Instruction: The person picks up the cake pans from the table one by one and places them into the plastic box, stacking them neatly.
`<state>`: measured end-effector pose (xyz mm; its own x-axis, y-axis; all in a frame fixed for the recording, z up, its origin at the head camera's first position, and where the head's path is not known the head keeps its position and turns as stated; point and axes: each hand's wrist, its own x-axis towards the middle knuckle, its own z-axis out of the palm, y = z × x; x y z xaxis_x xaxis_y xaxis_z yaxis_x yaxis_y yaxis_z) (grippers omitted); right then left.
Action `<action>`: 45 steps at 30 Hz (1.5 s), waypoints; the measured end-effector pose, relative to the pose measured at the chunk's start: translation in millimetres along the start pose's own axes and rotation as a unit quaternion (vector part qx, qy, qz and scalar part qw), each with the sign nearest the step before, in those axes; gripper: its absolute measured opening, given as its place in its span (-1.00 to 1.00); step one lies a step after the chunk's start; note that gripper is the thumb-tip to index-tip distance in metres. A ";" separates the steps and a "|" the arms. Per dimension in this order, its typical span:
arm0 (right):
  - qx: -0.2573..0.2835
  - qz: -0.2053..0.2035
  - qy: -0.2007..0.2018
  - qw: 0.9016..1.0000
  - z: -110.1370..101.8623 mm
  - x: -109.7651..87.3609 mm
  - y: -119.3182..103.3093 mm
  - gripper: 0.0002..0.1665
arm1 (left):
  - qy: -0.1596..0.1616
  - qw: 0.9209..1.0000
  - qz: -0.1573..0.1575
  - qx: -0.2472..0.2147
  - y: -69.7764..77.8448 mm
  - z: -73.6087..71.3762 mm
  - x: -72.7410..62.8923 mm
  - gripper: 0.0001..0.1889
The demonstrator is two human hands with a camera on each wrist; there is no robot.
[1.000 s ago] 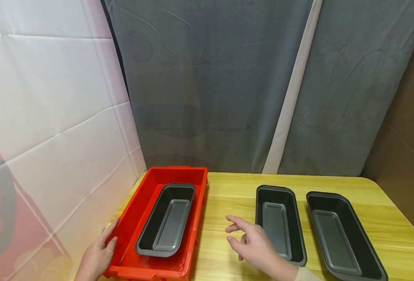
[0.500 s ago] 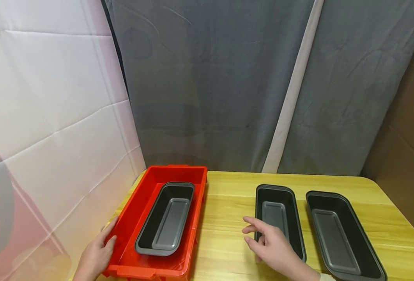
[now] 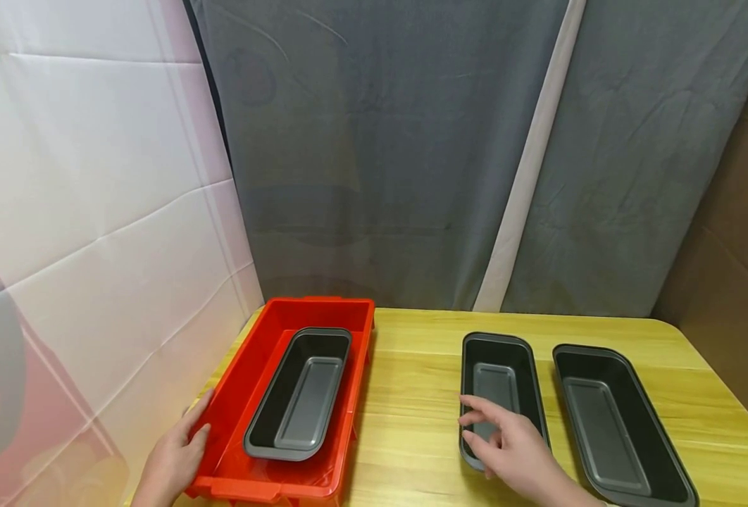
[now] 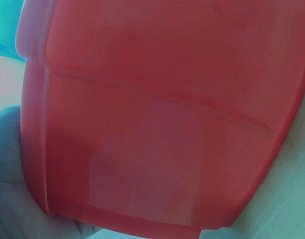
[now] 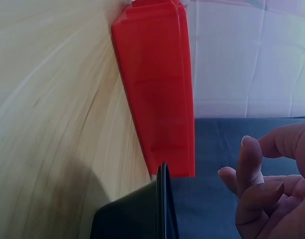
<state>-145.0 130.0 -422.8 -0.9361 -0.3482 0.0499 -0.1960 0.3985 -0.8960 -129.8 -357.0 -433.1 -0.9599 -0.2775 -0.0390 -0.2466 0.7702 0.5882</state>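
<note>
My left hand [image 3: 172, 458] grips the near left rim of a red plastic bin [image 3: 247, 491], thumb on the inner side and fingers outside. In the left wrist view the bin's outer wall [image 4: 157, 124] covers most of the picture. A dark grey loaf pan [image 3: 310, 401] lies inside the bin. My right hand [image 3: 513, 447] hovers with loosely bent fingers over the near part of a second loaf pan [image 3: 494, 384] on the table. The right wrist view has this hand [image 5: 276, 194] apart from the pan's rim [image 5: 162, 199], holding nothing.
A third loaf pan [image 3: 608, 436] sits at the right on the yellow wood-grain table [image 3: 412, 366]. Bin and pans stand apart. A white panel [image 3: 108, 155] rises on the left, a grey curtain [image 3: 374, 155] behind and a brown panel [image 3: 735, 232] on the right.
My right hand has moved right, from the bare table beside the second loaf pan to above that pan. The left hand, bin and pans have stayed in place.
</note>
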 end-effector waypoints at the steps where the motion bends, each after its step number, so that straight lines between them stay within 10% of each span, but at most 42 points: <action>1: -0.004 0.005 0.001 1.000 -1.5 -1.2 0.8 -0.43 | 0.001 1.000 -0.001 0.000 0.0 0.1 0.2 -0.37; 21: -0.031 0.106 0.075 0.991 -33.6 -23.9 15.7 -0.41 | 0.005 1.000 -0.003 -0.002 0.1 0.8 -0.2 -0.37; 28: -0.119 0.137 0.103 0.978 -50.5 -29.0 23.6 -0.41 | 0.002 1.000 -0.008 -0.006 0.7 1.2 0.6 -0.37; 45: -0.237 0.180 0.050 0.953 -59.7 -30.7 54.2 -0.18 | 0.003 1.000 0.001 0.001 -0.4 0.0 -0.7 -0.37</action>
<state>-144.4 213.0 -446.6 -0.9861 -0.0427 -0.1605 0.0560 0.8244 -0.5633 -129.0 -357.1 -433.3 -0.9598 -0.2789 -0.0328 -0.2445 0.7722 0.5864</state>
